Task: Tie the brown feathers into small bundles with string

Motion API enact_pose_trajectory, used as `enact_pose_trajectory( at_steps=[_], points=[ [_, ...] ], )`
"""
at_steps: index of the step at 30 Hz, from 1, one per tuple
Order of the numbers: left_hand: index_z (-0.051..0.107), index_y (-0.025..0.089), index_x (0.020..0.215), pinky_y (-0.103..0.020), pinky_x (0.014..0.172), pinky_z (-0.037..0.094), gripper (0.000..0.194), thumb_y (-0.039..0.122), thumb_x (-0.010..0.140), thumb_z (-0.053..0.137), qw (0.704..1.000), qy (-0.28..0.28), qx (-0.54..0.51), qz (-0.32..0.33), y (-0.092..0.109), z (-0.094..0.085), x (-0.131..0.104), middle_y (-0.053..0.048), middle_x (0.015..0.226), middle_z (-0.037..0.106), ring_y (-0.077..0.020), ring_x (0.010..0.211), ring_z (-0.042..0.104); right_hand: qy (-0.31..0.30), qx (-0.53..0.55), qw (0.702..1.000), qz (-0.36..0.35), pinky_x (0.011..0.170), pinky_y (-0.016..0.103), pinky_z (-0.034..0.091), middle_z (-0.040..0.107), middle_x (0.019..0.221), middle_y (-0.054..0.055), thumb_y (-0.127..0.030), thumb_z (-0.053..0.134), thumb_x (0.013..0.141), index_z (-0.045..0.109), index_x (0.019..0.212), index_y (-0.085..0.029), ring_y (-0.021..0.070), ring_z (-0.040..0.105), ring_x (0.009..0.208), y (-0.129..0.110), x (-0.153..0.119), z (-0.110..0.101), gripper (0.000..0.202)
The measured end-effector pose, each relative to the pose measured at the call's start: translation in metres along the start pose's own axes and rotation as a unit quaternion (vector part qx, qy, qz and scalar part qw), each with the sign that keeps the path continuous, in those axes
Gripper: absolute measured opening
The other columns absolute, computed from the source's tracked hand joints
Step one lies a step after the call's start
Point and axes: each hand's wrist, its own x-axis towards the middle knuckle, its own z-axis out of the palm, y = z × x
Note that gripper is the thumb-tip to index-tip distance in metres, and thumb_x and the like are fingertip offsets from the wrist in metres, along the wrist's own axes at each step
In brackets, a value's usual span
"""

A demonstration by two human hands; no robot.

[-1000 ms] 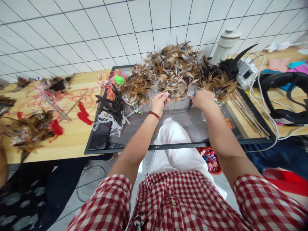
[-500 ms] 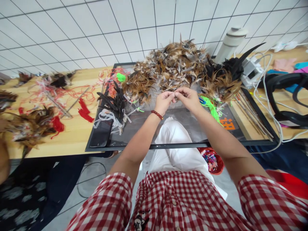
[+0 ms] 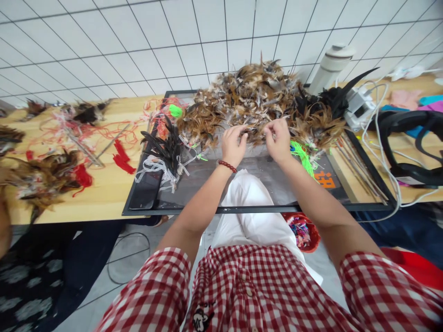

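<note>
A big heap of brown and white feathers (image 3: pixel 256 94) lies at the back of a black-framed board (image 3: pixel 194 211). At its front edge are my two hands, a short gap apart. My left hand (image 3: pixel 234 144), below a red bead bracelet, has its fingers bent toward the thumb. My right hand (image 3: pixel 278 139) is curled, thumb near the fingertips. Anything pinched in either hand is too small to make out against the feathers. Bright green strings (image 3: pixel 303 159) lie by my right wrist. Black feathers with white ties (image 3: pixel 168 154) lie left of my left hand.
A phone (image 3: pixel 145 190) lies on the board's left corner. Thin sticks (image 3: pixel 362 168) line its right side. A pale bottle (image 3: pixel 330 69), a white charger with cables (image 3: pixel 358 106) and a black headband (image 3: pixel 398 147) stand right. A person sits at left, near feathers and red tassels (image 3: pixel 122 158).
My hands were together, fingertips meeting in front of the feather heap. They have parted: the right hand has moved right and the left slightly left. The view has shifted a little.
</note>
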Motion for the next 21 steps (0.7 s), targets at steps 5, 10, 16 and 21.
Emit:
enact_pose_trajectory(
  at_steps=[5, 10, 16, 21],
  points=[
    [0.08, 0.023, 0.083, -0.035, 0.107, 0.047, 0.008, 0.017, 0.082, 0.074, 0.997, -0.081, -0.007, 0.013, 0.002, 0.004, -0.003, -0.006, 0.099, 0.08, -0.0217, 0.105, 0.068, -0.041, 0.05, 0.995, -0.071, 0.093, 0.043, 0.048, 0.06, 0.102, 0.011, -0.048, 0.043, 0.102, 0.067, 0.096, -0.022, 0.0265, 0.057, 0.102, -0.02, -0.007, 0.004, 0.036],
    [0.074, 0.019, 0.071, -0.024, 0.082, 0.051, 0.012, 0.012, 0.081, 0.072, 0.991, -0.031, -0.091, -0.09, -0.007, 0.004, 0.005, 0.0, 0.072, 0.073, -0.0125, 0.074, 0.065, -0.083, 0.011, 0.995, -0.058, 0.092, 0.043, 0.047, 0.063, 0.107, 0.012, -0.041, 0.047, 0.101, 0.073, 0.106, -0.023, 0.027, 0.058, 0.103, -0.012, -0.005, 0.003, 0.031],
    [0.067, 0.018, 0.073, -0.018, 0.066, 0.046, 0.014, 0.009, 0.083, 0.07, 0.963, 0.089, -0.182, -0.18, -0.003, -0.001, 0.015, 0.003, 0.067, 0.067, -0.0071, 0.066, 0.061, -0.207, -0.116, 0.969, -0.068, 0.093, 0.046, 0.044, 0.07, 0.107, 0.013, -0.03, 0.061, 0.092, 0.079, 0.107, -0.024, 0.0311, 0.058, 0.105, 0.002, -0.008, 0.007, 0.025],
    [0.063, 0.017, 0.076, -0.018, 0.052, 0.04, 0.013, 0.015, 0.084, 0.073, 0.931, 0.011, -0.215, -0.296, 0.008, -0.004, 0.01, 0.003, 0.065, 0.068, -0.0061, 0.053, 0.06, -0.054, 0.003, 0.998, -0.016, 0.092, 0.041, 0.051, 0.073, 0.108, 0.012, -0.032, 0.047, 0.099, 0.077, 0.108, -0.022, 0.0268, 0.065, 0.103, -0.003, -0.001, 0.004, 0.033]
  ],
)
